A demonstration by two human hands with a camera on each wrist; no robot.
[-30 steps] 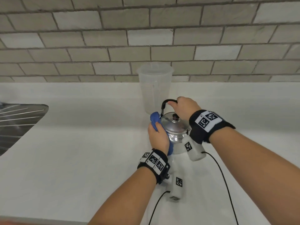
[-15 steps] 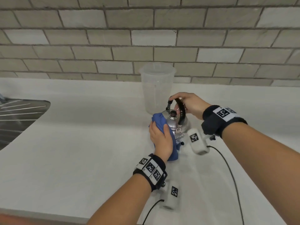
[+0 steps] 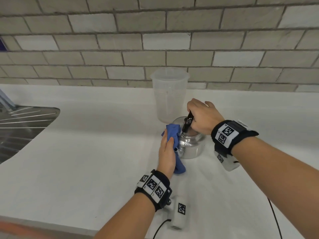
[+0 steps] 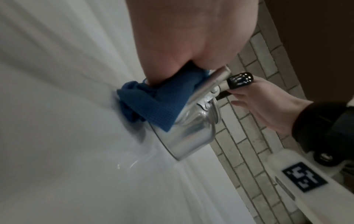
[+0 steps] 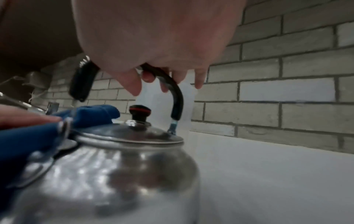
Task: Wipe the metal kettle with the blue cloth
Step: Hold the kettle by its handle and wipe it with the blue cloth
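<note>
The metal kettle stands on the white counter, its spout toward me. My right hand reaches over the lid and grips the black handle; the right wrist view shows its fingers curled round the handle above the lid knob. My left hand lies flat with straight fingers and presses the blue cloth against the kettle's left side. The cloth bunches between palm and kettle, and one end hangs down to the counter.
A clear plastic jug stands right behind the kettle, against the grey brick wall. A steel sink drainer lies at the far left. The counter's front edge runs along the bottom left.
My right hand has turned the kettle by its handle and now sits over the lid. My left hand has slid the cloth down along the kettle's left side.
</note>
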